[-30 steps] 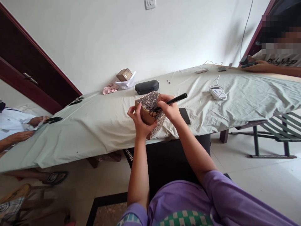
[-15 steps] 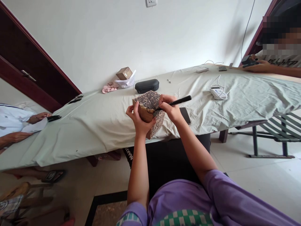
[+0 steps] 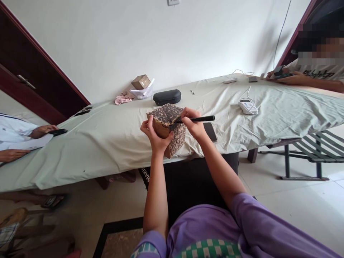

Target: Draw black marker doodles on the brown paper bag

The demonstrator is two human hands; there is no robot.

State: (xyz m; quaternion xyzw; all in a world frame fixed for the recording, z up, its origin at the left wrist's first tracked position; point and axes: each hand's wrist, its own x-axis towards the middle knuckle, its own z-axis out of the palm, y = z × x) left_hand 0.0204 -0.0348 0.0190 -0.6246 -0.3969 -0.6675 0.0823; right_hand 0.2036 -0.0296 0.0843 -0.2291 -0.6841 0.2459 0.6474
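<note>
The left hand point(image 3: 156, 134) hides part of the box point(image 3: 164, 115); the shirt point(image 3: 16, 134) at the left edge is cut off, and the small item point(image 3: 192, 92) is too small to tell.

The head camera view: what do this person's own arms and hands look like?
The left arm and right arm are bare below loose light purple sleeves, and the left hand and right hand wear no gloves. The left sleeve has a teal-and-white patterned edge, and a green-and-white checked panel shows between the sleeves.
</note>
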